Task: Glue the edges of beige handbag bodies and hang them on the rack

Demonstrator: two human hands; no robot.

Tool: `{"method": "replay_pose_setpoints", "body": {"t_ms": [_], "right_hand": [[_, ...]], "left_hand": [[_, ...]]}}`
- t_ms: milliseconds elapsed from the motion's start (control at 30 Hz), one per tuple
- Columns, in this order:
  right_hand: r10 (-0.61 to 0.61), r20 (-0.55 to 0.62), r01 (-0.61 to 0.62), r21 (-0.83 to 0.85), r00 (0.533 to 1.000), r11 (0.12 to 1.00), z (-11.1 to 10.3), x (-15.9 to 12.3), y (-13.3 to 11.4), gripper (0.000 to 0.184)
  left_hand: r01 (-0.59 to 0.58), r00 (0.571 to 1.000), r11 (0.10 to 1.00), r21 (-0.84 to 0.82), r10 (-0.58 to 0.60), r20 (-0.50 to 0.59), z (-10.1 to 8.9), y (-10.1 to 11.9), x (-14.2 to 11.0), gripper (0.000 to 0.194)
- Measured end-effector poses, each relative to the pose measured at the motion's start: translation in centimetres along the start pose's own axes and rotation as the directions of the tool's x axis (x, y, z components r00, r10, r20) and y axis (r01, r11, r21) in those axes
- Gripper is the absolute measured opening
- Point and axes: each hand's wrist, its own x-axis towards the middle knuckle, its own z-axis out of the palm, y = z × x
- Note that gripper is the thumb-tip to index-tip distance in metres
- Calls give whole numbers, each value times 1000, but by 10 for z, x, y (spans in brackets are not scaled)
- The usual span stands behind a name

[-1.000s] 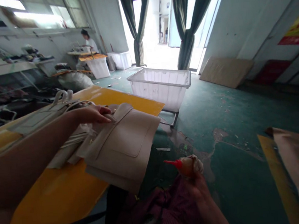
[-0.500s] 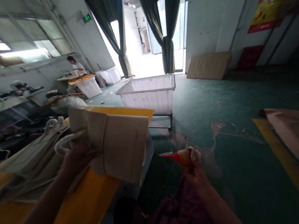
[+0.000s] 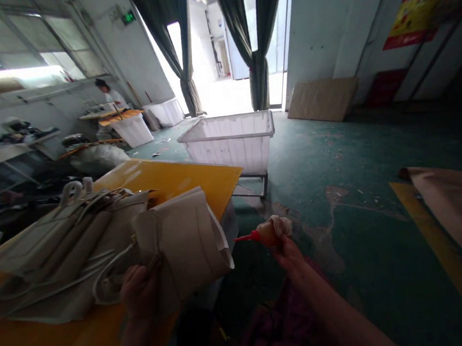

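Note:
My left hand (image 3: 138,287) is closed on the near edge of a beige bag (image 3: 184,238), whose open end curves toward the right. A pale loop handle (image 3: 106,282) hangs from the bag beside my wrist. In my right hand (image 3: 286,252) is a squeeze bottle (image 3: 268,233) with amber contents and a long red nozzle. The nozzle points left at the bag's open end, with a gap between them. Whitish cloth or wrapping covers the bottle's rear end. More beige bags (image 3: 65,245) lie stacked to the left of the held one.
A yellow-topped table (image 3: 169,174) carries the bags. Beyond it stands a white wheeled bin (image 3: 229,154) on the green floor. A person (image 3: 113,97) sits at the far left. Brown sheet material (image 3: 456,199) lies at the right, and a board (image 3: 322,100) leans on the wall.
My left hand has brought the bag lower and nearer, turning its open end to the right. The bottle in my right hand has moved left and slightly up, closer to the bag.

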Motion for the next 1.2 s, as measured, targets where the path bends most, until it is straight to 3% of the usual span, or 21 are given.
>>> {"method": "replay_pose_setpoints", "body": {"t_ms": [167, 367, 667, 900, 1200], "right_hand": [[30, -8, -30, 18, 1000, 999, 12, 29, 6, 56], [36, 42, -32, -108, 998, 994, 25, 47, 13, 51], [-27, 0, 27, -117, 1000, 993, 59, 87, 34, 55], [3, 35, 2, -162, 999, 987, 48, 93, 36, 53], [83, 53, -74, -156, 995, 985, 29, 61, 14, 62]], "left_hand": [[1, 1000, 1000, -30, -1, 7, 2, -5, -6, 54], [20, 1000, 999, -35, -20, -8, 3, -4, -6, 56], [10, 1000, 1000, -18, -10, -4, 4, -3, -6, 54], [43, 999, 999, -16, -43, 2, 6, -6, -8, 56], [33, 999, 999, -11, -33, 0, 7, -4, -8, 56]]}}
